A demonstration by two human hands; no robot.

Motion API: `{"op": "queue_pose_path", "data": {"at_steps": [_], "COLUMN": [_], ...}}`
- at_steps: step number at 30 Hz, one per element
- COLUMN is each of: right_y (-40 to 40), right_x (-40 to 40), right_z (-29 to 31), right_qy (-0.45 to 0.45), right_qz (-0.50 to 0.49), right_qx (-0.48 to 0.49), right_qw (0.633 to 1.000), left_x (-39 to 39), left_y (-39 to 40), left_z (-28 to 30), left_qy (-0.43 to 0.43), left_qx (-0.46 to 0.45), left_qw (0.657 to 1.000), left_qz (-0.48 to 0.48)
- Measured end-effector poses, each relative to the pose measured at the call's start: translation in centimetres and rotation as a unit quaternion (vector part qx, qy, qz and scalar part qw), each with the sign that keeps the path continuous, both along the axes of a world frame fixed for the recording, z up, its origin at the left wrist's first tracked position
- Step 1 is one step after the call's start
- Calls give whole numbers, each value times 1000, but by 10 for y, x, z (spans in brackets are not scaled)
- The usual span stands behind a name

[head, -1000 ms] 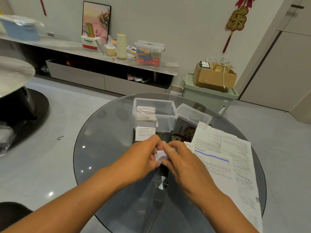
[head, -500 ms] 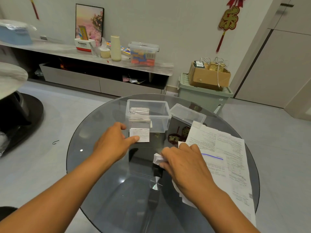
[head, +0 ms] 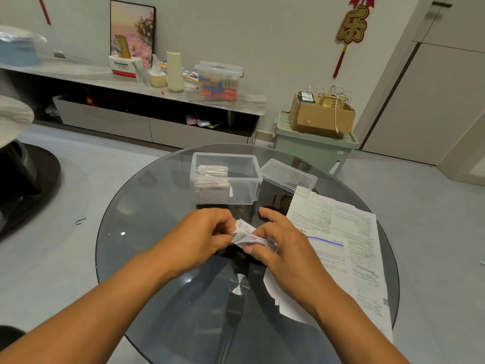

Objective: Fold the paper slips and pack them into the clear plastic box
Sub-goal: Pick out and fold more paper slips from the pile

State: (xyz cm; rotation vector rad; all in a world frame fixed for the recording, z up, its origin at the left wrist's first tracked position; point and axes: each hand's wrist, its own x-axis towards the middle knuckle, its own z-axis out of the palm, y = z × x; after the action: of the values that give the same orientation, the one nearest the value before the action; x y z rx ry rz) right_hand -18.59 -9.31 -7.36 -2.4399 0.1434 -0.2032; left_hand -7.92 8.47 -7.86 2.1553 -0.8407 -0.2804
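Above the middle of the round glass table (head: 157, 206), both hands meet around small white paper slips (head: 244, 233). My left hand (head: 202, 237) pinches them from the left. My right hand (head: 283, 249) grips them from the right between thumb and fingers. One slip stands up with its printed face showing, and another is folded under it. Just beyond the hands stands the clear plastic box (head: 245, 193), open, with a stack of folded slips (head: 212, 172) in its left half.
The box's clear lid (head: 288, 177) lies to the right of the box. Large printed paper sheets (head: 346, 232) cover the table's right side, partly under my right wrist. Beyond the table are a low cabinet (head: 147, 127) and a green bin (head: 312, 148) carrying a cardboard box.
My left hand went forward to a slip lying in front of the box, took it and came back to my right hand. That spot in front of the box is now bare.
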Motion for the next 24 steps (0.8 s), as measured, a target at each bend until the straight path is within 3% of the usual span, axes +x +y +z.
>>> {"op": "queue_pose_path", "data": {"at_steps": [4, 7, 10, 16, 17, 19, 21, 22, 24], "right_y": [0, 2, 9, 19, 18, 16, 18, 18, 19], "right_x": [3, 3, 0, 1, 2, 4, 6, 7, 6], "right_z": [-5, -4, 2, -10, -12, -12, -4, -2, 5], "right_qy": [-48, -52, -47, -47, -54, -54, -27, -15, 7], "right_qz": [5, -9, 7, 17, 14, 28, 59, 61, 32], "right_qx": [17, -17, -123, -304, -319, -325, -311, -292, -220], "right_qw": [999, 998, 991, 951, 946, 944, 948, 954, 975], "left_x": [-3, -5, -6, -3, 0, 8, 23, 31, 43], "left_y": [3, 7, 8, 6, 7, 8, 10, 11, 12], "left_z": [6, 8, 6, 10, 13, 21, 26, 25, 22], "left_qy": [12, 132, 176, 147, 116, -47, -267, -330, -367], "left_qx": [-54, -99, -107, -82, -83, -55, 20, 71, 155], "left_qw": [998, 985, 975, 984, 988, 997, 963, 939, 913], "left_qz": [-5, -57, -82, -64, -62, -19, 45, 68, 91]}}
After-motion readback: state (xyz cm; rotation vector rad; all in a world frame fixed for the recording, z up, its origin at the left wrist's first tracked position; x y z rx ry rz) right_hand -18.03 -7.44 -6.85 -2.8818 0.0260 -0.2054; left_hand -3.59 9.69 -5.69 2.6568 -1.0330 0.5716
